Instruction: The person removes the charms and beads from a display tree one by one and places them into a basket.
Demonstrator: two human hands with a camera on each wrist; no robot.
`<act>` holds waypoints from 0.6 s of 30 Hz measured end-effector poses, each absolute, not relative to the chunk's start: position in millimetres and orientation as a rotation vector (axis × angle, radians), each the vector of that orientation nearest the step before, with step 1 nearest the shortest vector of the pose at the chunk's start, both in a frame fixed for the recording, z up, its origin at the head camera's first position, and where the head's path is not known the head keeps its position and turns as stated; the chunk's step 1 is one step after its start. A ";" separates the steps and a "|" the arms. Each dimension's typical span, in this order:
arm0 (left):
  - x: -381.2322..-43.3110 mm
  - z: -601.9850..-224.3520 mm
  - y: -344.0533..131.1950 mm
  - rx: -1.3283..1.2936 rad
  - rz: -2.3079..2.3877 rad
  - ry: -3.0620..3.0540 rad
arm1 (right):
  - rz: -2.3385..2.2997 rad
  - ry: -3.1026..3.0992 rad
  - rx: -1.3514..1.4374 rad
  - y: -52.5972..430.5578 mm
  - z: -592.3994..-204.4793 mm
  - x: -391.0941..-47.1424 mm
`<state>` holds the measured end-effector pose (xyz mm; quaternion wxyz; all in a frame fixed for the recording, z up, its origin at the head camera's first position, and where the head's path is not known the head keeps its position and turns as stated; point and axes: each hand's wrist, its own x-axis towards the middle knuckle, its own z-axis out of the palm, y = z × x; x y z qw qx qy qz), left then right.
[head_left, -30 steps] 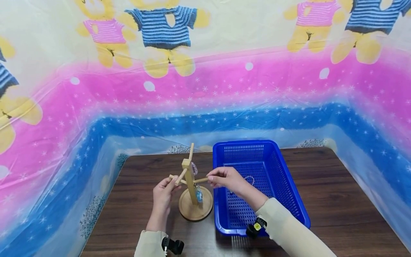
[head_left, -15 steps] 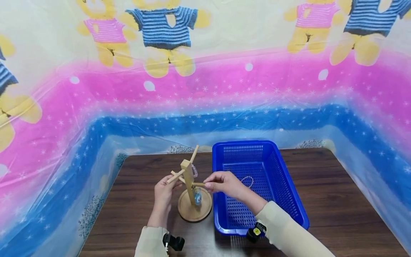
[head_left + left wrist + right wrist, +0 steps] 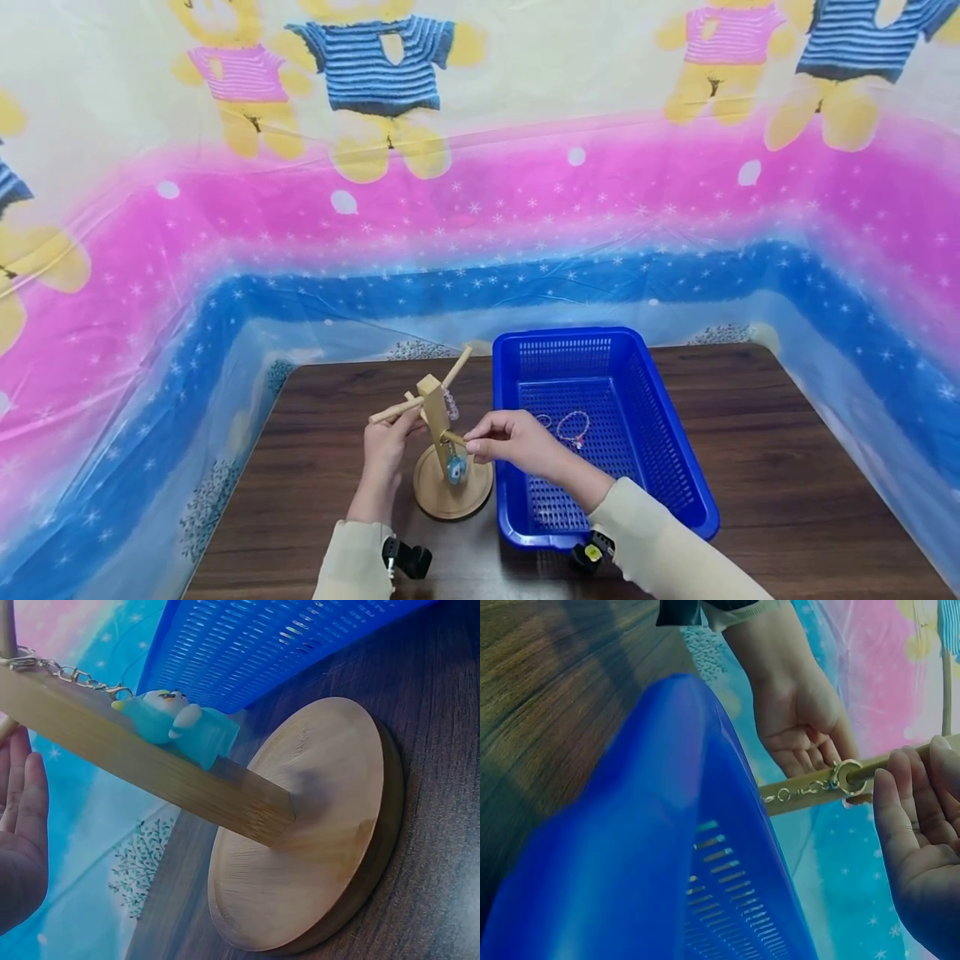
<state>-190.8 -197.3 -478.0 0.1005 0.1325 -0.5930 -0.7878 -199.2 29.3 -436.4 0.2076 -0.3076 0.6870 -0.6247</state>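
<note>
Head view: A wooden stand is positioned on the table, left of the blue basket. The left hand is at the left side of the stand; its grip is on a peg there, partly hidden. The right hand pinches the tip of the right peg between thumb and fingers. A blue charm hangs from this peg, above the round base. A beaded bracelet hangs on the far peg. Another bracelet lies inside the basket.

Left wrist view: The charm touches the post. The left hand's fingers extend at the left edge, beside a peg end.

Right wrist view: A metal ring encircles the right peg, between the post and the right hand's fingertips.
</note>
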 end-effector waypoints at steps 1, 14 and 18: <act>-191.5 -478.0 -196.7 0.388 -2.330 -1.750 | -1.739 1.912 -0.875 28.2 -436.3 -198.0; -201.0 -477.3 -194.6 0.319 -2.284 -1.855 | -1.751 1.912 -0.937 16.7 -436.8 -187.4; -203.0 -477.1 -195.0 0.339 -2.239 -1.917 | -1.814 1.832 -0.907 11.8 -440.9 -186.4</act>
